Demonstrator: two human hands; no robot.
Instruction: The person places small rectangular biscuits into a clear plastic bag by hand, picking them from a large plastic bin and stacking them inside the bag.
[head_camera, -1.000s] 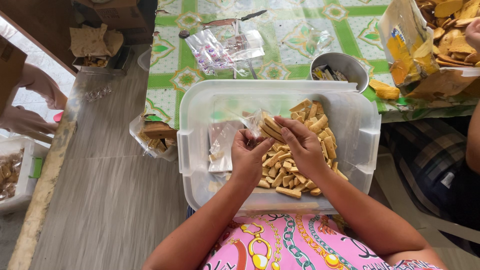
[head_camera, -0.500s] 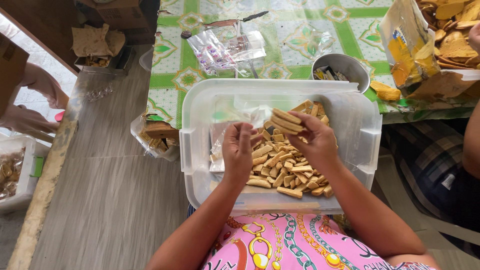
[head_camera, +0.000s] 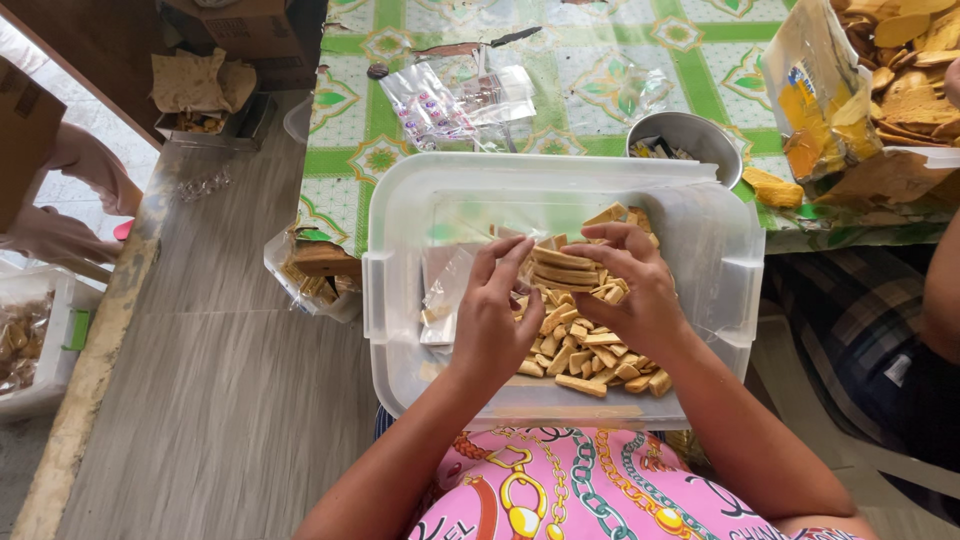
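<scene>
A home snack-packing spot; green floral plastic tablecloth (head_camera: 380, 150); grey wooden plank floor (head_camera: 220, 400); small clear plastic bags (head_camera: 450, 100).
</scene>
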